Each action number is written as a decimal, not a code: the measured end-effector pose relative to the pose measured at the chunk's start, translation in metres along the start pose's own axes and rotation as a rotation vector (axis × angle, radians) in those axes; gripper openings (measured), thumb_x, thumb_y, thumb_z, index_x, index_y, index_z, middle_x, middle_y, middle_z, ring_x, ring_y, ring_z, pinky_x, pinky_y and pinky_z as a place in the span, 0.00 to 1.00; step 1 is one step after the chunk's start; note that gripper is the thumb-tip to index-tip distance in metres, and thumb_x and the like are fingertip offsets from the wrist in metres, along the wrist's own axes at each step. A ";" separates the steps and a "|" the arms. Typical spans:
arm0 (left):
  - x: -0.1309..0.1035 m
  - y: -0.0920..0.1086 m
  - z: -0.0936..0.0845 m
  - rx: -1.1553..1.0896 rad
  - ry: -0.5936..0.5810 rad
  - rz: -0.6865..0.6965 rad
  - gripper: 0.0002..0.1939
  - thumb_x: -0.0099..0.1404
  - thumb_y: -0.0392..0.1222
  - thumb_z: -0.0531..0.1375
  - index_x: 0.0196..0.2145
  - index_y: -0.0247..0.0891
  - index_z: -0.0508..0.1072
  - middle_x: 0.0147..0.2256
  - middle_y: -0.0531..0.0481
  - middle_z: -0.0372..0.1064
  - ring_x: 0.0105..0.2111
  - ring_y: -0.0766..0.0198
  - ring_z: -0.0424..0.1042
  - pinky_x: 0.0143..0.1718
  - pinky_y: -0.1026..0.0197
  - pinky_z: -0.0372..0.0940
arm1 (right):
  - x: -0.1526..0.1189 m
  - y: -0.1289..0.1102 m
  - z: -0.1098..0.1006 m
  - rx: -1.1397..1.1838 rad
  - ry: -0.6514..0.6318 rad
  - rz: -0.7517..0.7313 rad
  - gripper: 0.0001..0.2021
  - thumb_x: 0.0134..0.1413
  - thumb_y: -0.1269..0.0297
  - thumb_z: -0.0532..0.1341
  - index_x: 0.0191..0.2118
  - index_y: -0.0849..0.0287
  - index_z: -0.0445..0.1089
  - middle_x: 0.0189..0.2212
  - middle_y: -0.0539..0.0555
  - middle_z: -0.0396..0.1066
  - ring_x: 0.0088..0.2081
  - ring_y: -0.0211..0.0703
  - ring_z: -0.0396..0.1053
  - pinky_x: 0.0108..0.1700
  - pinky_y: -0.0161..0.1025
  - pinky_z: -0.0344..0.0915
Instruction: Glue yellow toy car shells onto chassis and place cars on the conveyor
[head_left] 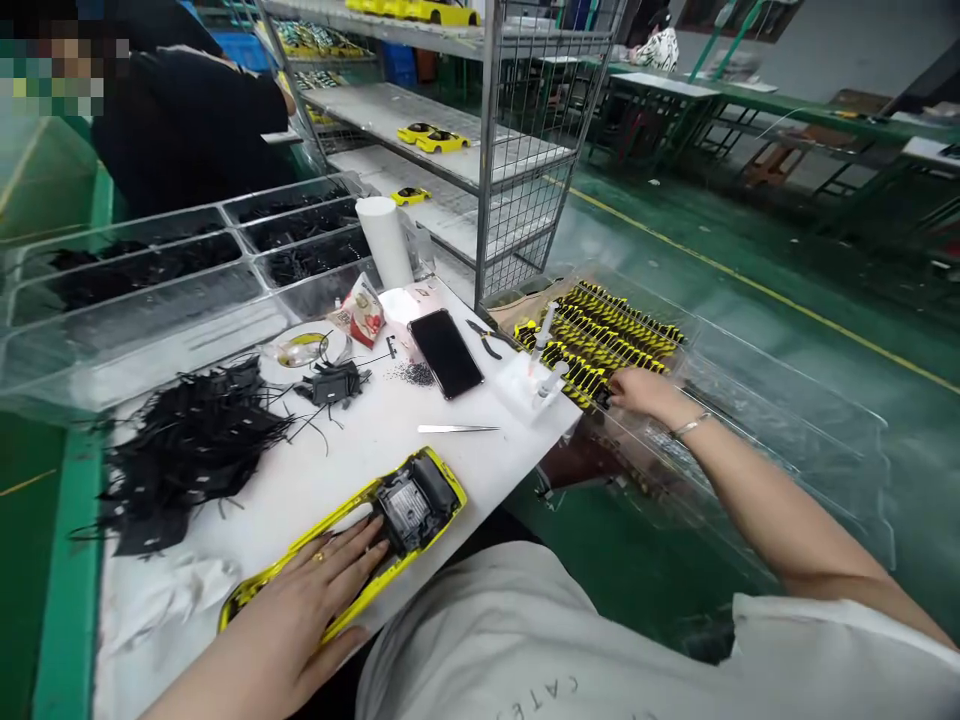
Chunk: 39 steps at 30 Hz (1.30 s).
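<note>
A yellow toy car body (pixel 442 485) with a black interior part lies on the white work table (pixel 360 450), close to me. Across its middle rests my left hand (pixel 330 570), fingers stretched out flat and thumb by the near edge. Something white covers a fingertip of that hand. To the right, my right hand (pixel 649 395) reaches into a clear plastic tray (pixel 780 365) holding rows of small yellow-and-black parts (pixel 615 325). Its fingers are closed at the near end of the rows; what they pinch is hidden.
Black wired parts (pixel 202 450) are heaped at left, before a divided clear bin (pixel 247 250). Tweezers (pixel 457 429), a phone (pixel 446 352), pliers (pixel 487 340) and syringes (pixel 546 330) lie farther back. Behind stands a metal rack (pixel 487 150) with yellow car bodies; a co-worker (pixel 195 120) sits at left.
</note>
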<state>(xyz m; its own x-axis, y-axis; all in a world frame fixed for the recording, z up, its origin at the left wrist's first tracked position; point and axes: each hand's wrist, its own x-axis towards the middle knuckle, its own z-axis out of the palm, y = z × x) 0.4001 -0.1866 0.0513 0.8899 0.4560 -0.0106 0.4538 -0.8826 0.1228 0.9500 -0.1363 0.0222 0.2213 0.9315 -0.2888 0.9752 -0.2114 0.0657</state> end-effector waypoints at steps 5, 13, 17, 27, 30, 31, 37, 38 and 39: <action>0.001 0.016 -0.020 0.124 0.103 0.006 0.27 0.66 0.52 0.59 0.60 0.44 0.66 0.59 0.51 0.67 0.53 0.54 0.74 0.46 0.56 0.75 | 0.010 0.001 0.030 -0.048 -0.138 0.027 0.13 0.62 0.56 0.61 0.44 0.62 0.71 0.41 0.54 0.73 0.40 0.42 0.72 0.44 0.46 0.71; 0.017 0.027 -0.028 0.071 0.203 0.086 0.25 0.68 0.46 0.58 0.61 0.42 0.65 0.57 0.50 0.70 0.54 0.57 0.73 0.53 0.57 0.71 | 0.004 0.012 0.038 0.080 -0.058 0.015 0.16 0.47 0.62 0.68 0.42 0.62 0.72 0.34 0.54 0.75 0.34 0.45 0.71 0.32 0.37 0.62; 0.022 0.028 -0.023 0.029 0.216 0.089 0.23 0.68 0.43 0.57 0.60 0.42 0.66 0.57 0.48 0.70 0.54 0.56 0.73 0.54 0.56 0.70 | -0.001 0.010 0.025 0.114 0.043 0.026 0.19 0.41 0.63 0.71 0.41 0.63 0.71 0.34 0.55 0.75 0.33 0.44 0.71 0.30 0.35 0.60; 0.007 0.034 -0.017 -0.326 0.319 -0.135 0.23 0.68 0.43 0.59 0.59 0.43 0.64 0.51 0.45 0.75 0.49 0.58 0.75 0.49 0.59 0.72 | -0.108 -0.016 -0.057 0.166 0.457 -0.386 0.08 0.51 0.58 0.64 0.35 0.55 0.75 0.34 0.58 0.73 0.35 0.51 0.71 0.36 0.44 0.66; 0.026 0.052 -0.023 -0.775 0.203 -0.229 0.28 0.65 0.50 0.62 0.59 0.41 0.62 0.50 0.44 0.74 0.44 0.61 0.77 0.43 0.63 0.73 | -0.132 -0.096 -0.077 0.357 0.205 -0.783 0.08 0.58 0.57 0.61 0.39 0.53 0.74 0.35 0.55 0.72 0.35 0.47 0.71 0.36 0.42 0.70; 0.034 0.058 -0.025 -0.938 0.153 -0.235 0.31 0.64 0.52 0.62 0.60 0.39 0.60 0.51 0.42 0.73 0.41 0.62 0.77 0.41 0.64 0.73 | -0.135 -0.127 -0.080 0.390 0.152 -0.875 0.08 0.59 0.58 0.60 0.40 0.52 0.74 0.36 0.55 0.72 0.34 0.45 0.72 0.35 0.41 0.71; 0.032 0.062 -0.025 -1.332 0.093 -0.510 0.18 0.72 0.52 0.50 0.39 0.35 0.70 0.32 0.46 0.75 0.33 0.62 0.75 0.36 0.61 0.70 | -0.142 -0.261 -0.061 0.507 0.330 -1.213 0.15 0.61 0.70 0.58 0.53 0.60 0.66 0.47 0.61 0.70 0.47 0.48 0.71 0.46 0.46 0.73; 0.021 0.062 -0.023 -1.414 0.176 -0.600 0.20 0.72 0.54 0.49 0.38 0.35 0.70 0.33 0.46 0.74 0.33 0.62 0.75 0.36 0.61 0.70 | -0.141 -0.273 -0.055 0.530 0.401 -1.254 0.16 0.61 0.69 0.59 0.54 0.62 0.65 0.50 0.64 0.69 0.51 0.51 0.69 0.51 0.49 0.71; 0.009 0.063 -0.020 -1.511 0.264 -0.679 0.21 0.71 0.57 0.50 0.39 0.35 0.69 0.33 0.46 0.74 0.34 0.62 0.75 0.36 0.60 0.70 | -0.141 -0.284 -0.050 0.536 0.433 -1.308 0.18 0.60 0.68 0.61 0.55 0.63 0.64 0.52 0.65 0.68 0.55 0.54 0.66 0.54 0.52 0.70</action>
<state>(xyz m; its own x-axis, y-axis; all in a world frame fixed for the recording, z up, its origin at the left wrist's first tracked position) 0.4358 -0.2354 0.0792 0.4616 0.8265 -0.3223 0.1380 0.2920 0.9464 0.6415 -0.1921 0.0923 -0.7182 0.5357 0.4441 0.3824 0.8371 -0.3912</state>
